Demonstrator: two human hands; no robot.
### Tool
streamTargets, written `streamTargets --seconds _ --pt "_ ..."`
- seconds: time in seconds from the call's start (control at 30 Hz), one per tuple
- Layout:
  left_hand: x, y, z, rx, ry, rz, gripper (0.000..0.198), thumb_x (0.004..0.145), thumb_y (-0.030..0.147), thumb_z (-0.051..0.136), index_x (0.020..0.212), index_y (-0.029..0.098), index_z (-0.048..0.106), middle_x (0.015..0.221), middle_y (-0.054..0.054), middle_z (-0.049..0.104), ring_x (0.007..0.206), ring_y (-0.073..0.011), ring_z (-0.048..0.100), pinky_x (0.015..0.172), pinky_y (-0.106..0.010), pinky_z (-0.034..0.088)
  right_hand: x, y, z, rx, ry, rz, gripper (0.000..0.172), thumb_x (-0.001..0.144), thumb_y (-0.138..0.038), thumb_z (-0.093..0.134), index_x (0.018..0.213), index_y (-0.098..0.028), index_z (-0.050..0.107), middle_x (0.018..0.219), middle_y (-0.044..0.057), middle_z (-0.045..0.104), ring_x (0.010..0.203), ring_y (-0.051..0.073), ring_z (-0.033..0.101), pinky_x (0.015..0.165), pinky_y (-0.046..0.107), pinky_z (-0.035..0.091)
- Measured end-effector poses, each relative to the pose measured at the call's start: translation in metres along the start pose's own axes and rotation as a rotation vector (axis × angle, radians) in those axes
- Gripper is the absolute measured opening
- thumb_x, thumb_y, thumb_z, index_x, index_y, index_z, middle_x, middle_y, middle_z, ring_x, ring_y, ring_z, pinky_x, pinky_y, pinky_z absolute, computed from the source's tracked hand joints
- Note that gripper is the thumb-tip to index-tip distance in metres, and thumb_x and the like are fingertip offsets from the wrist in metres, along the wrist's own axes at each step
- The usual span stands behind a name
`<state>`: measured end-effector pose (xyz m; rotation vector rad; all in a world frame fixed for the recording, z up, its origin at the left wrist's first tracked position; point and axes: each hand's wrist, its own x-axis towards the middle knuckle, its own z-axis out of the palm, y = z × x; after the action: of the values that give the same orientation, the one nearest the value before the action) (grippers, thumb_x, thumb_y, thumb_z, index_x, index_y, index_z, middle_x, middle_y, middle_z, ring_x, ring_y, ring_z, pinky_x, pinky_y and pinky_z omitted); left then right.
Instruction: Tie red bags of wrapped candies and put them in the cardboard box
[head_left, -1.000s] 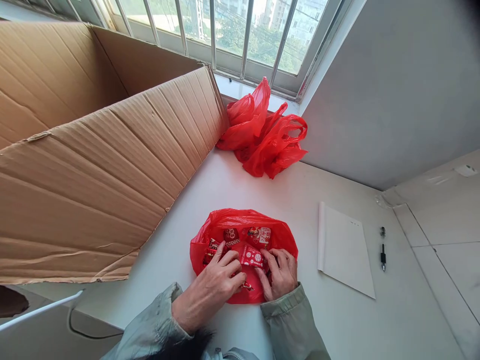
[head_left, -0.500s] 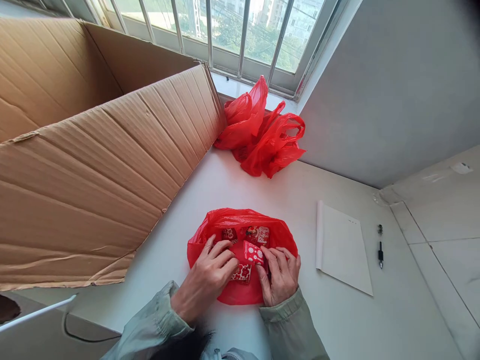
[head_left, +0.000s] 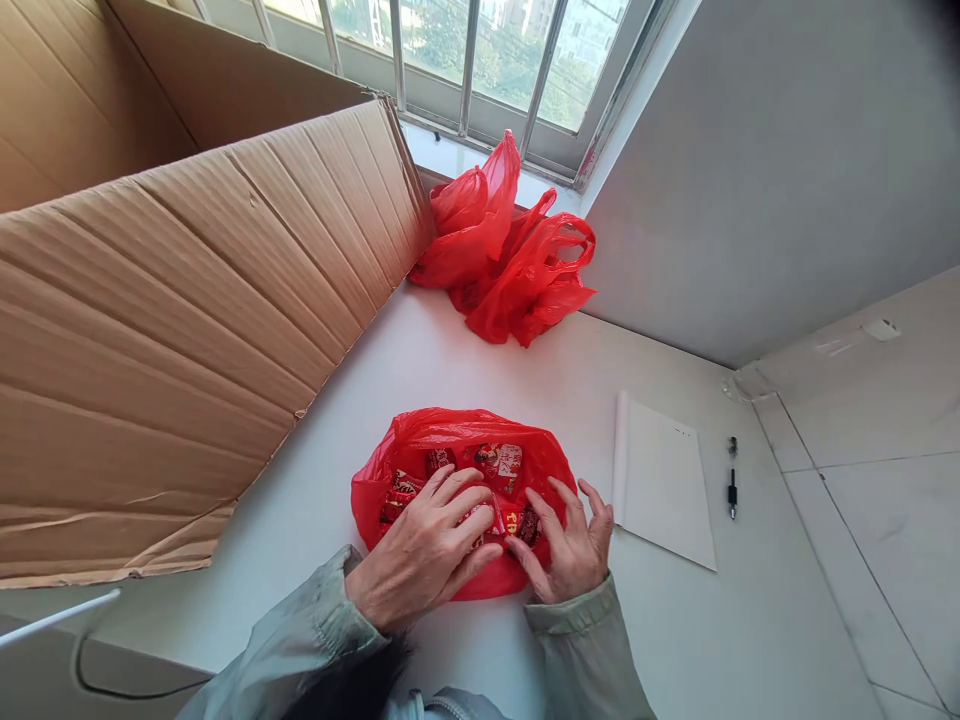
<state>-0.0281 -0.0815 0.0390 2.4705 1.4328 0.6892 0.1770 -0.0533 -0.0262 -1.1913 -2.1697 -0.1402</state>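
An open red plastic bag (head_left: 469, 425) rests on the white table, its rim folded outward. Inside lie several small red packets, among them a patterned packet (head_left: 501, 462) at the far side and a dark red packet (head_left: 405, 487) at the left. My left hand (head_left: 427, 550) reaches over the middle of the bag, fingers stretched out across the packets and partly hiding them. At the bag's right side, my right hand (head_left: 571, 550) has its fingers spread, with the thumb and fingertips beside a red packet (head_left: 528, 524) with a dark print.
A large open cardboard box (head_left: 225, 300) fills the left side. Crumpled red plastic bags (head_left: 510, 250) lie at the back near the barred window. To the right are a white notepad (head_left: 664, 480) and a black pen (head_left: 732, 490). A grey wall (head_left: 765, 170) rises behind.
My right hand has let go of the red packet with white spots, and its fingers have spread. My left hand has moved further over the packets. The view has shifted slightly right.
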Motion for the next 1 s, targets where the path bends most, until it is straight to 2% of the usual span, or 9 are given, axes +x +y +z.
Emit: streamTargets --seconds 0.07,0.17,0.27,0.43,0.53,0.63,0.77,0.9,1.0 --pt "0.0 -0.002 0.006 0.049 -0.077 -0.032 0.015 0.091 0.031 0.054 0.092 0.017 0.058 0.099 -0.005 0.065 0.109 -0.0261 0.055 0.1 -0.049 0.043 -0.004 0.011 -0.005 -0.005 -0.001 -0.009 0.039 0.083 -0.045 0.059 0.111 -0.02 0.067 0.126 0.013 0.053 0.125 0.04 0.035 0.1 0.06 0.032" --pt "-0.001 -0.007 0.012 0.156 -0.134 -0.077 0.006 0.09 0.016 0.052 0.089 0.016 0.057 0.096 -0.006 0.063 0.101 -0.0249 0.057 0.094 -0.048 0.047 -0.008 0.018 -0.006 0.011 -0.025 -0.029 0.036 0.082 -0.037 0.06 0.112 -0.018 0.067 0.13 0.015 0.048 0.126 0.041 0.034 0.098 0.059 0.036" --pt "-0.004 -0.009 0.014 0.2 -0.127 -0.099 0.018 0.087 0.003 0.047 0.089 0.017 0.058 0.103 -0.007 0.061 0.11 -0.027 0.053 0.096 -0.049 0.046 -0.01 0.017 -0.004 0.051 -0.058 -0.05 0.033 0.082 -0.023 0.056 0.114 -0.015 0.065 0.133 0.017 0.044 0.128 0.04 0.032 0.098 0.059 0.038" --pt "-0.008 -0.002 0.018 0.242 -0.103 -0.059 0.015 0.087 0.005 0.049 0.087 0.016 0.059 0.113 -0.008 0.06 0.131 -0.0345 0.039 0.105 -0.06 0.037 -0.01 0.013 -0.002 0.096 -0.089 -0.078 0.041 0.08 -0.01 0.048 0.119 -0.014 0.061 0.135 0.017 0.043 0.129 0.038 0.033 0.1 0.06 0.037" --pt "-0.006 0.003 0.025 0.24 -0.075 0.014 0.018 0.092 0.01 0.046 0.099 0.016 0.061 0.114 -0.008 0.061 0.133 -0.0334 0.039 0.107 -0.061 0.034 -0.01 0.013 -0.002 0.102 -0.09 -0.094 0.046 0.079 -0.005 0.045 0.12 -0.016 0.061 0.136 0.015 0.043 0.129 0.036 0.035 0.101 0.06 0.036" --pt "-0.004 0.007 0.033 0.223 -0.05 0.095 0.027 0.094 0.013 0.045 0.117 0.017 0.057 0.122 -0.007 0.06 0.131 -0.0323 0.042 0.105 -0.057 0.037 -0.011 0.015 -0.003 0.118 -0.061 -0.101 0.039 0.078 -0.003 0.046 0.107 -0.02 0.067 0.138 0.013 0.043 0.13 0.037 0.034 0.1 0.059 0.037" --pt "-0.005 0.011 0.044 0.184 -0.075 0.146 0.033 0.094 0.016 0.047 0.126 0.018 0.053 0.134 -0.006 0.053 0.135 -0.0328 0.037 0.104 -0.054 0.038 -0.012 0.019 -0.006 0.111 -0.048 -0.094 0.034 0.08 -0.005 0.048 0.103 -0.019 0.068 0.134 0.013 0.046 0.128 0.035 0.037 0.099 0.059 0.038" --pt "-0.007 0.01 0.046 0.14 -0.057 0.111 0.032 0.096 0.027 0.046 0.127 0.02 0.051 0.114 -0.007 0.062 0.126 -0.0315 0.045 0.102 -0.057 0.038 -0.014 0.024 -0.006 0.109 -0.071 -0.108 0.034 0.081 -0.008 0.049 0.107 -0.02 0.066 0.128 0.013 0.051 0.125 0.032 0.043 0.101 0.058 0.038" --pt "-0.008 0.008 0.044 0.14 -0.045 0.084 0.025 0.095 0.025 0.047 0.119 0.024 0.055 0.1 -0.005 0.061 0.111 -0.0293 0.052 0.096 -0.058 0.042 -0.016 0.028 -0.004 0.104 -0.091 -0.117 0.035 0.08 -0.008 0.05 0.109 -0.021 0.065 0.127 0.013 0.052 0.124 0.032 0.044 0.1 0.058 0.038"
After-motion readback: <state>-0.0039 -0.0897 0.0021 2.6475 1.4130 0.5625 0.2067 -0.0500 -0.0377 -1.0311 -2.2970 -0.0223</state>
